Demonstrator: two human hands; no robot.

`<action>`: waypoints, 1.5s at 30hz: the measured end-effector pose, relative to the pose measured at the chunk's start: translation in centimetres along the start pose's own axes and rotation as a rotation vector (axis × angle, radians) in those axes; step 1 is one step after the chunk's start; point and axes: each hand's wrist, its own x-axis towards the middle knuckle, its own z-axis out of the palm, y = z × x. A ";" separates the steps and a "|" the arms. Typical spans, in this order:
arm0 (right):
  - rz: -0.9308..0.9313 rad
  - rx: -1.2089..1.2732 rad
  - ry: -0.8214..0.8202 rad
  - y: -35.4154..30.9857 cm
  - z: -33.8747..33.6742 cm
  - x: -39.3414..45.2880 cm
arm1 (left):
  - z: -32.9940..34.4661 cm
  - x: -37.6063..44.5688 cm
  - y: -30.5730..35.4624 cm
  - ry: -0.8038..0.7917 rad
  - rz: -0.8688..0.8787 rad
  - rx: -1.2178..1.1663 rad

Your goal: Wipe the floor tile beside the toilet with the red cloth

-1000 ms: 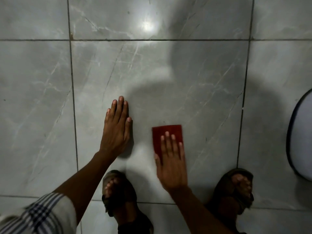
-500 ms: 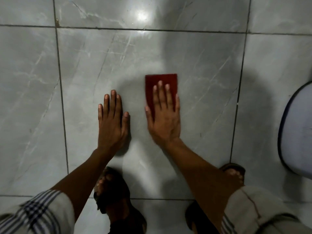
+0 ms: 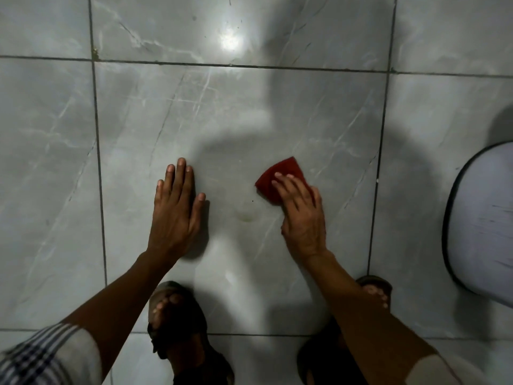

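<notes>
A large grey marbled floor tile [image 3: 238, 120] fills the middle of the head view. The red cloth [image 3: 280, 173] lies flat on it, right of centre, turned at an angle. My right hand [image 3: 302, 215] presses down on the cloth's near part, fingers spread over it, so only the cloth's far corner shows. My left hand [image 3: 175, 209] rests flat on the same tile to the left, fingers together, holding nothing. The white toilet [image 3: 483, 226] curves in at the right edge, one tile over from the cloth.
My two feet in dark sandals stand at the tile's near edge, left foot [image 3: 172, 307] and right foot [image 3: 374, 293]. A faint ring mark [image 3: 245, 215] sits on the tile between my hands. Dark grout lines frame the tile.
My right hand has slid the cloth back toward me and to the right, and the cloth has rotated from square to angled. My left hand stays planted.
</notes>
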 end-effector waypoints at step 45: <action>0.305 -0.101 -0.185 0.6 -0.8 -2.3 | 2.8 -0.1 0.4 0.169 -0.004 -0.066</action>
